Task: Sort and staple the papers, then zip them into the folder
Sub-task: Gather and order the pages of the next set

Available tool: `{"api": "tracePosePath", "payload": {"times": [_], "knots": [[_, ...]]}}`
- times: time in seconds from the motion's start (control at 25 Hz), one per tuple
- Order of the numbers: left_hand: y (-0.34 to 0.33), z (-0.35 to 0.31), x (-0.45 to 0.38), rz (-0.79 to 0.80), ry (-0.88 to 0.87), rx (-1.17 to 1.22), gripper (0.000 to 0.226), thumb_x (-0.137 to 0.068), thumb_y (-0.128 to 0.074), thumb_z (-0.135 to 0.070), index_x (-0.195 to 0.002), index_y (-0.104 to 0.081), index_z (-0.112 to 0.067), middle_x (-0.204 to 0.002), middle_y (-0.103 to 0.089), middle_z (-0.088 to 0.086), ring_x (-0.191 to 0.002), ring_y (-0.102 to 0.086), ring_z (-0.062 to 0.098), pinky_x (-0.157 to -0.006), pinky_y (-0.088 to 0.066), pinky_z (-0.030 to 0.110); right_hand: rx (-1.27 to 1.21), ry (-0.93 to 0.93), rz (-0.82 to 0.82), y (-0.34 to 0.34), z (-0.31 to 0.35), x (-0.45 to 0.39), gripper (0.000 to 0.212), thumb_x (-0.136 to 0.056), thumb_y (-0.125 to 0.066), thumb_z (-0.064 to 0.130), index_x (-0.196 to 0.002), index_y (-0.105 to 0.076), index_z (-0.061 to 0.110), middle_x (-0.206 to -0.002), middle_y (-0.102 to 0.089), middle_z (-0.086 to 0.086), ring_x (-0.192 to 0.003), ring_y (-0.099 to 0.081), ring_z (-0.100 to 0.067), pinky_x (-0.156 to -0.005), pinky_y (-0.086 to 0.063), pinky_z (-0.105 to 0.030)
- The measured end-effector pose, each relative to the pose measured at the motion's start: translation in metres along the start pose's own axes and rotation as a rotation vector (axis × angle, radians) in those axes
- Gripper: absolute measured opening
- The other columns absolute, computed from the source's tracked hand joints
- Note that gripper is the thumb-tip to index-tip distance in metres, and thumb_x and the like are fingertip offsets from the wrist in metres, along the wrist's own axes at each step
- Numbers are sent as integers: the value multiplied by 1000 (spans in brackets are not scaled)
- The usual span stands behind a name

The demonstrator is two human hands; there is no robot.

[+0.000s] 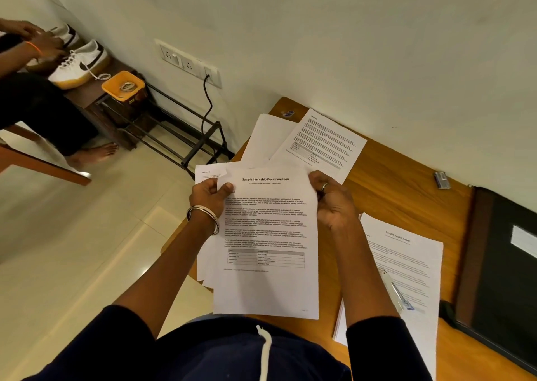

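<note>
Both hands hold a fanned sheaf of printed pages above the desk edge

The left hand (208,197) curls its fingers (228,187) round the upper left corner of the sheaf, thumb on the top sheet headed "Sample Internship Documentation" (266,235); the right hand (334,203) pinches that sheet's upper right edge, fingers bent close. On the wooden desk (406,183) lie loose pages (316,142) beyond the hands, a "Sample Health Report" stack (406,261) with a stapler (395,292) resting on it to the right, and the black zip folder (502,264) at far right
</note>
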State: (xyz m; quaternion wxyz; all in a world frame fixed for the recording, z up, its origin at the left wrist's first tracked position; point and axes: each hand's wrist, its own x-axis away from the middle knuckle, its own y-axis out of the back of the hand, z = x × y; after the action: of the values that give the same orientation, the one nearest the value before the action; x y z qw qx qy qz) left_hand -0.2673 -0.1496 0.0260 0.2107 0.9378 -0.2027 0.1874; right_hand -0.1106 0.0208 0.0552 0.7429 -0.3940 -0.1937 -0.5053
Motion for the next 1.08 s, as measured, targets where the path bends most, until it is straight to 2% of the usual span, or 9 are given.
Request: {"api": "tracePosePath", "payload": {"times": [0.16,0.24,0.36,0.48,0.56,0.68,0.8,0.96,1.08], "knots": [[1,-1,1,-15,18,13,21,-85,-66,-25,-101,-67,-12,-106,-67,5,-77,-61,24,-66,-50,30,50,66,71,3,-5,4,42,-78,-72,-1,-118,-64,10,-109,-70,-12,-96,-69,-29,-85,-56,-49],[2,0,1,-24,27,25,23,-86,-65,-25,-105,-66,-12,-106,-68,6,-76,-61,22,-60,-48,26,183,149,71,6,-4,5,40,-77,-72,-2,-114,-64,10,-107,-70,-13,-93,-70,-27,-85,-56,-46],[1,0,2,-49,52,56,21,-86,-64,-26,-105,-63,-15,-109,-67,7,-82,-63,26,-65,-50,32,344,208,14,9,-2,2,33,-78,-73,0,-109,-65,7,-98,-71,-8,-93,-69,-29,-82,-58,-44],[-2,0,3,-62,72,63,28,-86,-65,-25,-112,-61,-14,-114,-65,7,-87,-63,27,-70,-52,37,207,101,5,9,-5,0,15,-82,-67,-4,-90,-71,7,-88,-71,-6,-75,-69,-18,-73,-58,-32],[-3,0,3,-69,82,58,30,-85,-66,-25,-112,-61,-14,-116,-65,6,-90,-63,28,-74,-53,39,87,40,33,9,-9,-1,23,-84,-63,-7,-73,-74,11,-79,-72,-5,-65,-67,-14,-70,-56,-30],[-3,2,2,-87,102,40,31,-85,-66,-27,-113,-60,-15,-116,-64,5,-91,-62,29,-77,-52,41,94,63,57,13,-15,3,13,-80,-70,1,-88,-73,12,-90,-74,-6,-80,-70,-18,-82,-57,-39],[-3,2,2,-105,121,42,34,-85,-65,-28,-117,-58,-16,-113,-63,3,-91,-63,30,-77,-53,41,174,66,45,14,-15,3,28,-77,-73,1,-104,-69,7,-102,-72,-10,-99,-67,-30,-89,-54,-46],[-4,2,1,-94,127,24,36,-83,-67,-30,-116,-59,-19,-113,-66,5,-91,-64,29,-81,-55,48,54,-47,63,15,-15,2,18,-80,-68,-3,-96,-69,5,-102,-70,-12,-93,-66,-25,-86,-56,-40],[-4,0,3,-77,105,20,39,-85,-66,-28,-121,-56,-18,-114,-64,2,-91,-63,27,-81,-54,44,184,18,94,14,-12,5,16,-81,-71,7,-96,-70,12,-100,-73,-7,-92,-67,-23,-84,-56,-39]]}}
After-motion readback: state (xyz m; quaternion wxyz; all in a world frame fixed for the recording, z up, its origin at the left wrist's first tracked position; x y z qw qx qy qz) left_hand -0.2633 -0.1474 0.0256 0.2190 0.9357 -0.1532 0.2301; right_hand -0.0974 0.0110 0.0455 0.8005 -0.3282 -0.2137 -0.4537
